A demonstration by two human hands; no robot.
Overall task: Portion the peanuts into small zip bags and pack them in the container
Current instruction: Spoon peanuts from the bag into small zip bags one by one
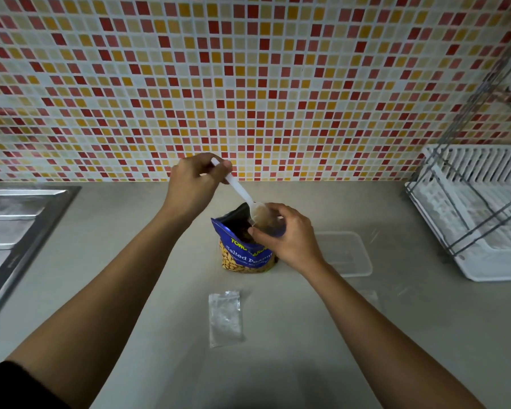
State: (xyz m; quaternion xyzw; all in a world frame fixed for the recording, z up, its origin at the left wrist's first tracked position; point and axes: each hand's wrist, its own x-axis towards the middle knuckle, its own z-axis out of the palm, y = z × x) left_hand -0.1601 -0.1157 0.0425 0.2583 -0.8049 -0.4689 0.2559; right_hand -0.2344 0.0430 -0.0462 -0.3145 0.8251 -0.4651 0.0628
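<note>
Left hand (194,180) pinching spoon (242,193); right hand (286,234) clamps small zip bag (266,218) below bowl. Narrow mouth: peanuts may spill.

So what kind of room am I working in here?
Most likely a home kitchen: a steel sink is set into the counter at left, a white dish rack stands at right, and mosaic tiles cover the wall behind.
</note>
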